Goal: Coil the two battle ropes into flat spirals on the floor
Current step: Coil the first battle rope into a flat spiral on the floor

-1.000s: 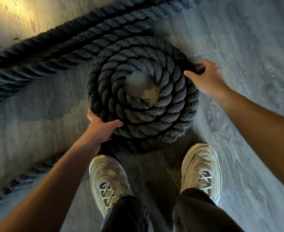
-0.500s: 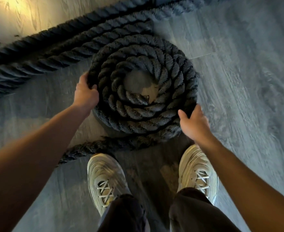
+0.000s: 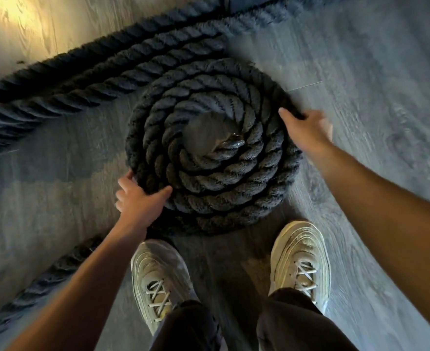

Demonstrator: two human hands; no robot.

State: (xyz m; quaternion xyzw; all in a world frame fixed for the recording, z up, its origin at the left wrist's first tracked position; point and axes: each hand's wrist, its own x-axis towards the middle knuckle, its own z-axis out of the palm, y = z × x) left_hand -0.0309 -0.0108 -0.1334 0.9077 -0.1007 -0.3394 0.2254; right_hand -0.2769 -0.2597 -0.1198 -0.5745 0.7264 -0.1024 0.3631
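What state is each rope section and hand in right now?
rope coil, flat spiral, several turns, small open centre.
loose rope lengths, uncoiled, lying straight beyond the coil.
rope tail, uncoiled, trailing at lower left.
left hand, grips coil's near-left rim.
right hand, grips coil's right rim.

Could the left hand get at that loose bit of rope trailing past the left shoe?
Probably yes. The left hand grips the near edge of the coil, and the loose rope lies on the floor right under that forearm, with nothing on top. It would need to let go first.
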